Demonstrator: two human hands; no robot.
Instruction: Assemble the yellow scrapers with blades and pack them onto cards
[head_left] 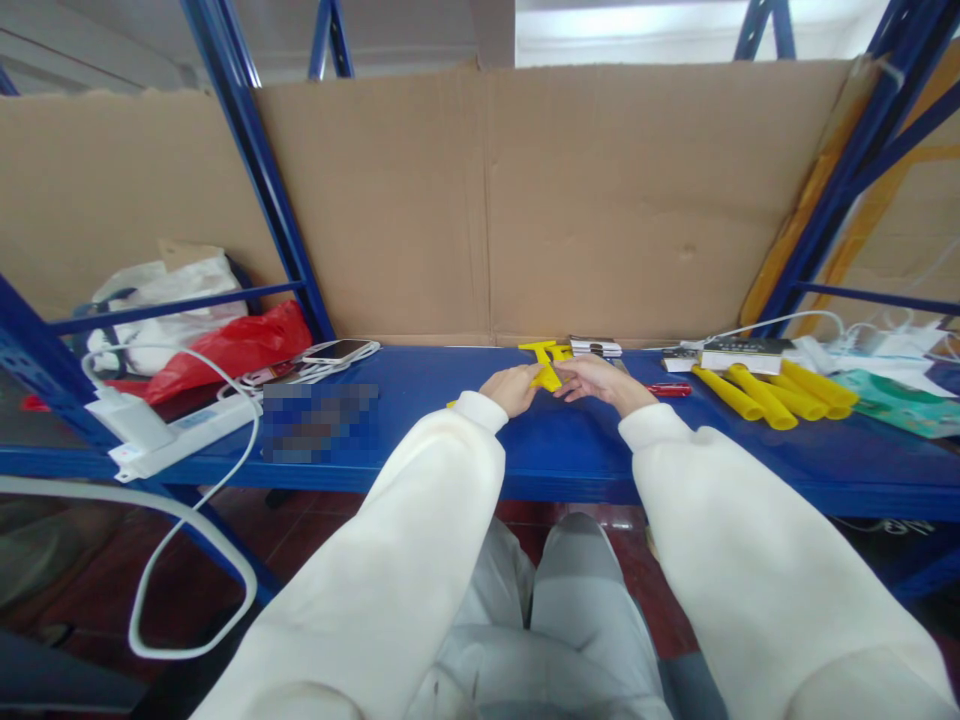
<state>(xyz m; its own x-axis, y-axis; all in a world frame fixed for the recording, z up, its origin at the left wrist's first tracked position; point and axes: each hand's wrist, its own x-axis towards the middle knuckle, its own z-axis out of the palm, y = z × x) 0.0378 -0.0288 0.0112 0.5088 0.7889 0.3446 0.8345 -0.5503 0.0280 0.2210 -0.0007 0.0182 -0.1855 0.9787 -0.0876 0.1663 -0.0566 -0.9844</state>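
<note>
2 sleeves [390,560]; hands [512,389] hold 1 yellow piece [548,377].

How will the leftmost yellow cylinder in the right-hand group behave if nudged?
The leftmost yellow cylinder would probably roll, given its rounded side. It's likely fairly stiff, since it lies straight. Rolling rightward, it may soon bump the neighbouring yellow cylinder.

Left hand [511,391] holding yellow piece [547,375], right hand [598,382] close by, blue shelf [427,405], yellow tubes [760,395]
</note>
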